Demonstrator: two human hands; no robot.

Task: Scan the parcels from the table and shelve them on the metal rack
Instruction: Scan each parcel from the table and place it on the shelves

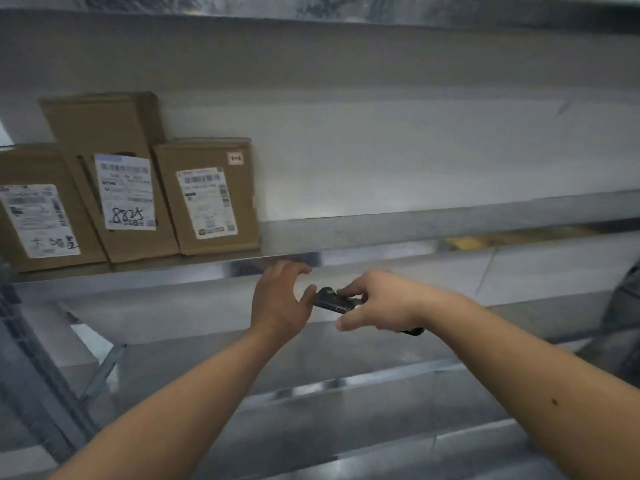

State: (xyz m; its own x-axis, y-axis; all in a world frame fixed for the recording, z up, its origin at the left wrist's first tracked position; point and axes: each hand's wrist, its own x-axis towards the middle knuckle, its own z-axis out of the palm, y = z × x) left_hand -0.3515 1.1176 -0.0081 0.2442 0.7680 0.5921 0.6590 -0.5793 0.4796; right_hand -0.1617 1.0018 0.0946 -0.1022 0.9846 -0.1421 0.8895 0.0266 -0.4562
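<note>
Metal rack (pixel 381 233): a tier of bare steel shelves seen from close in front; the parcels stand on the shelf at chest height, toward its left end.

Parcels: three brown cardboard parcels stand on edge and lean back against the rear wall, labels facing outward, presumably so that each barcode and handwritten number can be read from the aisle.

Left parcel (pixel 41 209): cut by the left border of the view, at the shelf's front edge.

Middle parcel (pixel 114 174): the tallest, tilted, overlapping the left one and touching the right one.

Right parcel (pixel 211 195): the last in the row; the shelf to its right is bare.

Left hand (pixel 277 299): below the shelf's front edge, fingers straight and apart, holding nothing, thumb next to the scanner's tip.

Right hand (pixel 377 303): fingers curled and clamped on the scanner, thumb on top, probably where it can press the trigger.

Scanner (pixel 337 299): a small dark handheld unit, pointing left toward the row of parcels.

Step in hand: judged to be the pause after a parcel is shelved; no table is in view.
</note>
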